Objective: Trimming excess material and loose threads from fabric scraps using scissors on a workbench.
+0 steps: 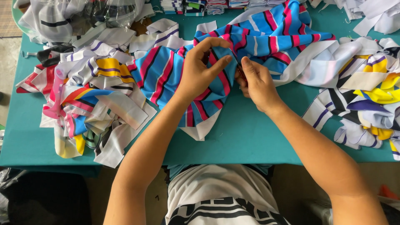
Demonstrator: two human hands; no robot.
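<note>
At the frame's centre, you are pinching the blue striped cloth (175, 75) with both hands: your left hand (200, 71) is gripping a fold from above, and your right hand (258, 85) is closing on the same bunch just beside it. Fabric scraps (91, 100) are lying heaped at left and right on the green table (250, 133).

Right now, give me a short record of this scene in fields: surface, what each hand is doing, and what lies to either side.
Surface: teal table
Left hand: pinching the blue, pink and black striped cloth
Right hand: gripping the same cloth at the bunched fold; whether it holds a tool cannot be told
Left side: pile of mixed striped fabric strips
Right side: heap of white, yellow and purple pieces
</note>
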